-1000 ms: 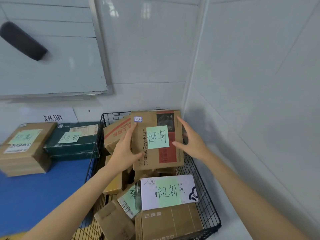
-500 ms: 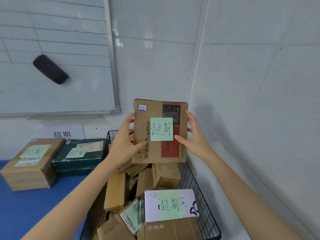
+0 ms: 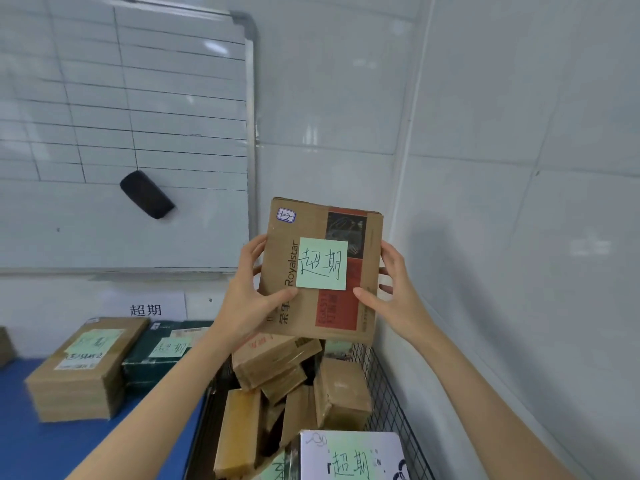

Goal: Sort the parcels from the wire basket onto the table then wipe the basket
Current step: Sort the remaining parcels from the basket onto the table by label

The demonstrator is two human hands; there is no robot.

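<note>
A brown Royalstar parcel (image 3: 311,306) with a green sticky note is held upright in the air above the black wire basket (image 3: 391,393). My left hand (image 3: 249,299) grips its left edge, thumb across the front. My right hand (image 3: 391,292) grips its right edge. Below, the basket holds several brown parcels (image 3: 277,358) and a white parcel (image 3: 349,455) with a green note. The basket's floor is hidden under them.
On the blue table (image 3: 52,448) to the left lie a brown box (image 3: 86,368) and a dark green box (image 3: 159,358), both with green notes, under a paper sign (image 3: 145,308). A whiteboard (image 3: 121,133) with a black eraser (image 3: 147,194) hangs behind. Tiled walls close the right side.
Both hands have lifted the Royalstar parcel up out of the basket, from resting on the pile to held clear above it. The view has tilted upward.
</note>
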